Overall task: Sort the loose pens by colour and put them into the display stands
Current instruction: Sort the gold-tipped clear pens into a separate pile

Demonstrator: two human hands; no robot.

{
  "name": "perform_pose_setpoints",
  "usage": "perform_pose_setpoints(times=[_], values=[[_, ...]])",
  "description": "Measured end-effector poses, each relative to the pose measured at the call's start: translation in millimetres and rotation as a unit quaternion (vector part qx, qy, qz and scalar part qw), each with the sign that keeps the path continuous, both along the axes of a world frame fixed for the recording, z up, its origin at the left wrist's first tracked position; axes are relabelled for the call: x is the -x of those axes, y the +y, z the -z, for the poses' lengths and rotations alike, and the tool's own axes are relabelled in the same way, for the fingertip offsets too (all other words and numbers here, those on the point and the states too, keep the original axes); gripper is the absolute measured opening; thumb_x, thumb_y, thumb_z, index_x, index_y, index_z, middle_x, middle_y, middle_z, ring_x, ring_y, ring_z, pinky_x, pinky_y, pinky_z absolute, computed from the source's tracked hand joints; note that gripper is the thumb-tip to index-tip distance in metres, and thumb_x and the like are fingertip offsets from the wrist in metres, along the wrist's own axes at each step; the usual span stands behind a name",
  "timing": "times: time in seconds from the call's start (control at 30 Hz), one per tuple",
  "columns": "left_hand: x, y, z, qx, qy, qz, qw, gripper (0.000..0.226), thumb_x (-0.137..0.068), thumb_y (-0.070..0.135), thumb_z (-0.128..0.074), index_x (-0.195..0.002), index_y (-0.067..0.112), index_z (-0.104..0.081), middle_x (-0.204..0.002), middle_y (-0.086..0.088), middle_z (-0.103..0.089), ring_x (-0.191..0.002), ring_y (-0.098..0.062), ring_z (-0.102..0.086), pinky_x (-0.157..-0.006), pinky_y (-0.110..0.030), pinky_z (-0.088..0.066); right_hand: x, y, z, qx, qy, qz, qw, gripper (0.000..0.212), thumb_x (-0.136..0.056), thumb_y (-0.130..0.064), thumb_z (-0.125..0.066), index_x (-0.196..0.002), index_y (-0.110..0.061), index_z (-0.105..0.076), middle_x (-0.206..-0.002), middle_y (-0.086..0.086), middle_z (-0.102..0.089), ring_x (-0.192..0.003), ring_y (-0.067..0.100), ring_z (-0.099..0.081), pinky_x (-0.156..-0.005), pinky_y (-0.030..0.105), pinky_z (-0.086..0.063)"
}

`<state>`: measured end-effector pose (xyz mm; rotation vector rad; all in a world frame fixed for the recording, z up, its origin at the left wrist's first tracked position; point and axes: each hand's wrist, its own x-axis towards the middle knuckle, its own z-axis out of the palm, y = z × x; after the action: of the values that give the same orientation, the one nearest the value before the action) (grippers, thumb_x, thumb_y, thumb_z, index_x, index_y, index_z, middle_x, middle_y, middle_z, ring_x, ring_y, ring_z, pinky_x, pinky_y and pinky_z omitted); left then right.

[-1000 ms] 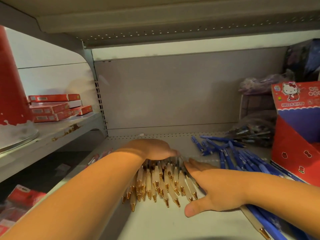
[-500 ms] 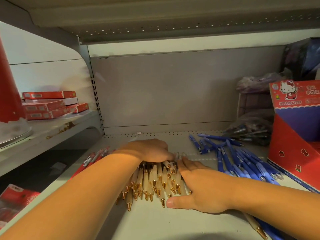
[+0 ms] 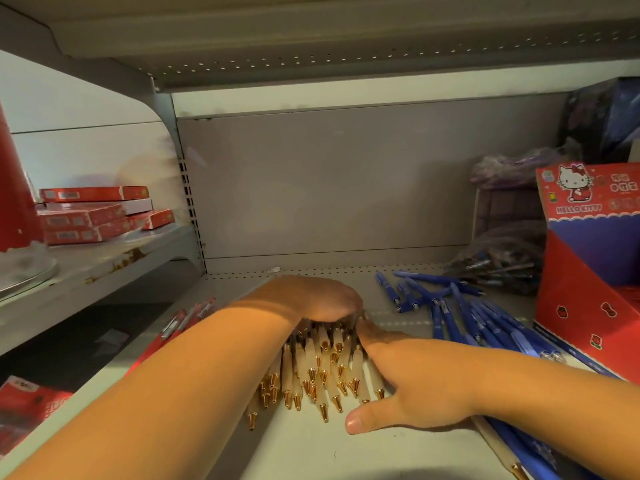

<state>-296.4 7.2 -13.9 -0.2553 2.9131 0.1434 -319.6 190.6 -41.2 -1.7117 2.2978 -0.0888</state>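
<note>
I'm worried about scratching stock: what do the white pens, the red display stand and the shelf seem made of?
White pens: probably frosted matte plastic; glossy gold tips, metal or plated. Red display stand: printed cardboard, judging by flat folded panels. Shelf: likely painted sheet metal, with punched holes along the back.
</note>
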Motion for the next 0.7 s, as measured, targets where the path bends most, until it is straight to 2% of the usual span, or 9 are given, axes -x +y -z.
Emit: perform_pose_setpoints(times=[0.07, 0.13, 0.23, 0.3, 0.47, 0.6, 0.7], values=[[2, 1, 4, 0.018, -0.001, 0.001, 1.0, 0.042, -0.107, 0.033, -0.03, -0.143, 0.021, -0.048, -0.144, -0.003, -0.05, -0.13, -0.021, -0.046, -0.097, -0.03, -0.031, -2, -1, 7, 0.014, 0.014, 0.009, 1.0, 0.11, -0.07, -0.088, -0.046, -0.152, -0.026, -0.007, -0.147, 0.002, -0.038, -0.121, 0.018, -0.048, -0.096, 0.022, -0.036], [3, 1, 7, 0.034, 0.021, -0.005, 0.999, 0.04, -0.106, 0.035, -0.033, -0.138, 0.02, -0.052, -0.139, -0.003, -0.054, -0.124, -0.021, -0.049, -0.099, -0.032, -0.037, -6, -2, 13, 0.032, 0.026, 0.024, 0.999, 0.109, -0.072, -0.088, -0.044, -0.151, -0.021, -0.012, -0.15, 0.006, -0.033, -0.128, 0.023, -0.042, -0.094, 0.023, -0.03], [3, -1, 11, 0.032, 0.052, -0.008, 0.998, 0.035, -0.105, 0.034, -0.038, -0.13, 0.018, -0.057, -0.131, -0.004, -0.057, -0.116, -0.021, -0.053, -0.1, -0.039, -0.044, -10, -3, 15, 0.049, 0.034, 0.034, 0.998, 0.115, -0.071, -0.089, -0.042, -0.154, -0.018, -0.003, -0.158, 0.005, -0.022, -0.139, 0.024, -0.032, -0.107, 0.028, -0.028], [2, 0, 12, 0.02, 0.067, -0.01, 0.998, 0.033, -0.104, 0.033, -0.04, -0.126, 0.017, -0.058, -0.124, -0.005, -0.059, -0.109, -0.02, -0.054, -0.095, -0.037, -0.046, -13, -3, 13, 0.047, 0.039, 0.04, 0.997, 0.115, -0.072, -0.089, -0.041, -0.154, -0.018, -0.004, -0.159, 0.004, -0.02, -0.14, 0.023, -0.031, -0.111, 0.031, -0.028], [2, 5, 13, 0.023, 0.077, -0.024, 0.996, 0.03, -0.103, 0.034, -0.04, -0.12, 0.018, -0.059, -0.118, -0.003, -0.06, -0.102, -0.018, -0.054, -0.083, -0.03, -0.041, -23, -4, 9, 0.041, 0.106, 0.057, 0.992, 0.1, -0.079, -0.085, -0.035, -0.143, -0.009, -0.029, -0.148, 0.012, -0.036, -0.128, 0.028, -0.041, -0.102, 0.035, -0.035], [0, 6, 13, 0.029, 0.075, -0.04, 0.996, 0.023, -0.103, 0.037, -0.04, -0.106, 0.022, -0.057, -0.107, -0.001, -0.06, -0.092, -0.015, -0.054, -0.075, -0.029, -0.038, -27, -6, 12, 0.074, 0.12, 0.072, 0.987, 0.103, -0.08, -0.084, -0.031, -0.147, -0.007, -0.024, -0.15, 0.013, -0.034, -0.127, 0.029, -0.043, -0.102, 0.037, -0.037], [-3, 8, 9, 0.025, 0.071, -0.048, 0.996, 0.029, -0.103, 0.038, -0.039, -0.118, 0.02, -0.056, -0.112, -0.001, -0.059, -0.099, -0.016, -0.054, -0.082, -0.031, -0.041, -26, -5, 4, 0.064, 0.081, 0.05, 0.993, 0.1, -0.075, -0.087, -0.037, -0.139, -0.01, -0.035, -0.135, 0.011, -0.048, -0.112, 0.026, -0.054, -0.099, 0.038, -0.045]])
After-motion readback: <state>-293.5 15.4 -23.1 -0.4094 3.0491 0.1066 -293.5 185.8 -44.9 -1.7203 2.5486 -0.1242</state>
